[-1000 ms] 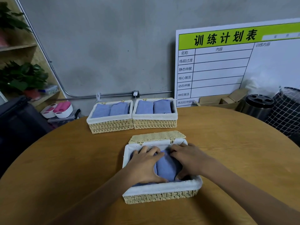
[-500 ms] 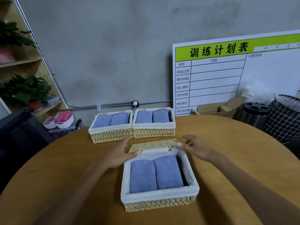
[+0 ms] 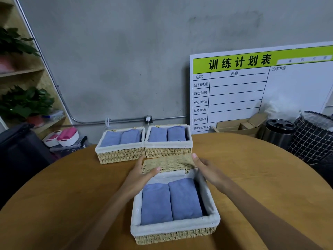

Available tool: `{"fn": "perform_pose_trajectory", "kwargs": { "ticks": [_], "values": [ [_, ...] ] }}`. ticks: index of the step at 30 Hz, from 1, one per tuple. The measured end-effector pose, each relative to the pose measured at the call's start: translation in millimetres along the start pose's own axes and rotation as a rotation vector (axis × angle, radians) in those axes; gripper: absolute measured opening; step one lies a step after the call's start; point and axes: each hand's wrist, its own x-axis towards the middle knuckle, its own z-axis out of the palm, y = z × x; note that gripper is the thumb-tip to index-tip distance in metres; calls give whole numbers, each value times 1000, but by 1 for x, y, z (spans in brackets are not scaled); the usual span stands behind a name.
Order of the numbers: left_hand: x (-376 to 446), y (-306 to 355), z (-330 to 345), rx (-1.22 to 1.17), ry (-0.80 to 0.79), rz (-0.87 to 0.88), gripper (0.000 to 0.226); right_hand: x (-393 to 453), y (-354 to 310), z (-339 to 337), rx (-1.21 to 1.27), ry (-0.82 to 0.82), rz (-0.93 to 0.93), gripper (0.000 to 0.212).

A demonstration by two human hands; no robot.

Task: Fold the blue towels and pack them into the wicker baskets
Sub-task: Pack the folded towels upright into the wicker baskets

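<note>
Both hands have left the towels and now pinch the woven lid (image 3: 168, 163) behind the near basket (image 3: 174, 230): left hand (image 3: 142, 175) on its left end, right hand (image 3: 207, 170) on its right. Two folded blue towels (image 3: 171, 201) lie side by side in the cloth liner. Both far baskets (image 3: 144, 152) are packed; only closing seems left.

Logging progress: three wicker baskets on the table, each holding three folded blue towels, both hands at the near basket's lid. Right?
Not quite. The head view shows two folded towels per basket, not three. The rest holds: three baskets, left hand and right hand at the near basket's lid.
</note>
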Motion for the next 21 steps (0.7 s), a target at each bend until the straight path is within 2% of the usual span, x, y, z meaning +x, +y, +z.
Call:
{"fn": "perform_pose_trajectory", "kwargs": {
  "ticks": [2, 8, 10, 12, 16, 21],
  "values": [
    [-3, 5, -2, -34, 26, 34, 95, -2, -2, -2, 14, 18, -2, 95],
    [-10, 13, -17, -155, 91, 124, 118, -16, -16, -5, 118, 71, -50, 72],
    [-15, 15, -18, -192, 107, 167, 117, -18, -15, -6, 137, 82, -71, 78],
    [-21, 15, -16, -232, 124, 201, 107, -17, -10, -7, 158, 87, -84, 89],
    [-36, 9, -15, -367, 200, 240, 118, -25, -13, -6, 282, 136, -94, 82],
    [-57, 0, -18, -377, 210, 318, 108, -39, -16, -8, 342, 144, -91, 82]
  ]
}}
